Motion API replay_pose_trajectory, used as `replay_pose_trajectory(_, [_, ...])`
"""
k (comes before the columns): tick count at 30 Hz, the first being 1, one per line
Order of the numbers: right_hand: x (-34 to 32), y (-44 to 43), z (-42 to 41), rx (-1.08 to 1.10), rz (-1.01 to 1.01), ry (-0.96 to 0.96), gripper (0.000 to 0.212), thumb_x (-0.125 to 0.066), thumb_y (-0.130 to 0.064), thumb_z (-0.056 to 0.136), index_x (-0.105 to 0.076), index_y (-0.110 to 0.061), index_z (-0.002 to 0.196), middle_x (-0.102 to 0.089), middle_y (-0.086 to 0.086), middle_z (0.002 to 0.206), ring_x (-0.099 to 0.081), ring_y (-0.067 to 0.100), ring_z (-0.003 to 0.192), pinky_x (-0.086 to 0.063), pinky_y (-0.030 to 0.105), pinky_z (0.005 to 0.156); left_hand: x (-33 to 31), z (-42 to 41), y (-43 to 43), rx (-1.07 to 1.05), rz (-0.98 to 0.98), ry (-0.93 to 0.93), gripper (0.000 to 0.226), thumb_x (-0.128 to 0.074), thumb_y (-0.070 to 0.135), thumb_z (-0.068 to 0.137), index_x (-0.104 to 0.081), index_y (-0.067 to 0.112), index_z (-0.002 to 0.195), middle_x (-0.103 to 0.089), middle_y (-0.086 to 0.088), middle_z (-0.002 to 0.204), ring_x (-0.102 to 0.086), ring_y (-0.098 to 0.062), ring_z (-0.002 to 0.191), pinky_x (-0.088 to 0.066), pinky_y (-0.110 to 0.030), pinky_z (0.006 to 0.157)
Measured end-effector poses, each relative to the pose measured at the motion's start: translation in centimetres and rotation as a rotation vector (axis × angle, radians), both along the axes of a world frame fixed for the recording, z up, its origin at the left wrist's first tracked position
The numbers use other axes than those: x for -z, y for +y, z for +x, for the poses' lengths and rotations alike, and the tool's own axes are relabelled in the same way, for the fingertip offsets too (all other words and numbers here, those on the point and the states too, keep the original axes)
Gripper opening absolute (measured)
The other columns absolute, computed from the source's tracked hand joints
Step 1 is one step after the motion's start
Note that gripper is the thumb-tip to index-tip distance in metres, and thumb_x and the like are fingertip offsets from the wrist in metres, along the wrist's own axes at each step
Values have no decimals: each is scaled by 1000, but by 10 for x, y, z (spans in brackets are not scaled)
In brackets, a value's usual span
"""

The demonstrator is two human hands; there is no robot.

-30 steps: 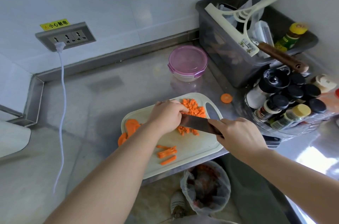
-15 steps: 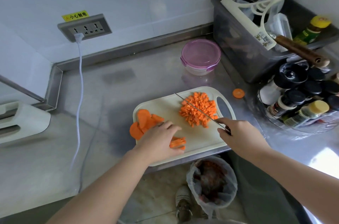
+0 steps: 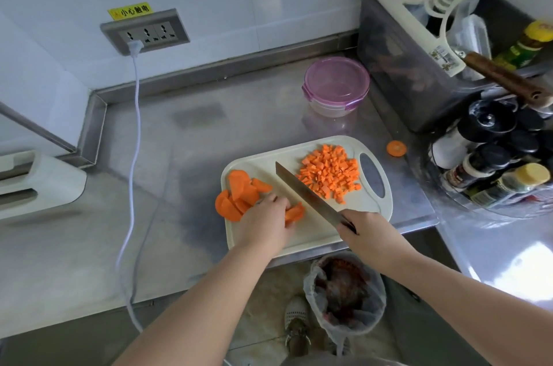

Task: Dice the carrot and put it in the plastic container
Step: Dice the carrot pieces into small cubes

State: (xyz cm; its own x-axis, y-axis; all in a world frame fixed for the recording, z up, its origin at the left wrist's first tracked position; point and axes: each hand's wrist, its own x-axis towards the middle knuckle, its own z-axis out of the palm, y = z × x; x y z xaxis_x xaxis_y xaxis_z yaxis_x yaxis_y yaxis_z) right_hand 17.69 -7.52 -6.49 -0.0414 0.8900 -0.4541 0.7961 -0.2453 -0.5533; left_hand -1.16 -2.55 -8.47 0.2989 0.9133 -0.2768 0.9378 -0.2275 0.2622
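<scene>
A white cutting board [image 3: 263, 166] lies on the shiny counter [image 3: 209, 132]; on its far right part sits a heap of little carrot cubes [image 3: 329, 172]; on its left edge lies a pile of flat carrot slices [image 3: 239, 189], and some hang over the side; the left hand [image 3: 264, 223] is just beside that pile, its fingers bent over a few carrot pieces [image 3: 295, 212] and holding them down on the board; the right hand [image 3: 368, 234] grips the handle of a knife [image 3: 302, 192], fingers wrapped tight round it; the blade runs slanting across the board between the cubes and the left hand; the plastic container [image 3: 336, 85] stands on the counter behind the board, apart from it, with its purple lid on; one round carrot slice [image 3: 396, 148] lies alone on the counter, to the right of the board.
</scene>
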Motion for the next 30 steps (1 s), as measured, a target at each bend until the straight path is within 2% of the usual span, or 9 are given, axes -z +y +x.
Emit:
replay_pose_trajectory(3, [4,1,-8,2,3,-22,39,-41,-21,98,-31,-33,63,-43,-7,62,-40,13,57,-34,27,54,2,6,2,-100,20,-44,25,-56,33,91,-56,22,113,-52,4,114,-55,-19,102,-40,-29,62])
replay_pose_trajectory(6, [7,1,-12,11,6,-21,26,-41,-22,99,-41,-30,74,-51,-5,69,-48,15,62,-39,30,56,2,6,1,-194,-2,-118,35,-61,36,89,-55,22,120,-51,4,118,-57,-19,100,-40,-29,61])
replay_pose_trajectory(9, [8,-1,-13,17,9,-23,12,-41,-24,99,-49,-26,91,-59,-2,78,-57,18,71,-45,31,61,3,1,-4,-250,-45,-170,46,-65,33,87,-52,20,129,-47,3,128,-58,-18,106,-44,-28,70])
replay_pose_trajectory(13, [7,-5,-13,19,12,-41,21,-42,-25,99,-58,-23,113,-63,-1,82,-60,18,73,-50,31,63,6,-6,-9,-313,-71,-273,37,-67,23,86,-56,18,121,-47,1,126,-61,-17,98,-49,-31,85])
replay_pose_trajectory(15, [7,-5,-14,25,10,-46,22,-42,-24,98,-58,-23,115,-63,-2,82,-61,18,73,-52,33,64,7,-8,-11,-360,-64,-321,29,-67,20,87,-59,17,114,-52,1,120,-61,-14,94,-49,-28,83])
replay_pose_trajectory(18, [7,-5,-15,26,13,-49,25,-42,-24,98,-58,-23,118,-64,-1,86,-61,18,75,-55,33,67,7,-7,-9,-413,-39,-384,22,-65,14,89,-62,14,110,-62,1,109,-60,-13,96,-46,-21,82])
replay_pose_trajectory(22, [8,-4,-15,28,12,-51,26,-43,-25,99,-57,-22,120,-64,-1,89,-61,16,76,-56,32,69,6,-4,-5,-390,-14,-419,16,-60,9,92,-67,12,106,-68,3,102,-61,-11,96,-42,-17,79])
replay_pose_trajectory(27, [8,-3,-15,28,7,-53,27,-43,-26,99,-56,-21,123,-64,-2,92,-61,16,78,-56,32,71,7,-5,0,-376,4,-419,17,-57,10,93,-68,14,105,-69,2,104,-62,-12,95,-47,-22,81])
replay_pose_trajectory(30, [8,-3,-16,29,1,-56,28,-43,-26,99,-56,-22,123,-64,-1,94,-62,17,79,-56,33,73,7,-3,-1,-321,12,-369,23,-63,23,91,-66,17,112,-63,4,113,-61,-13,99,-48,-24,79])
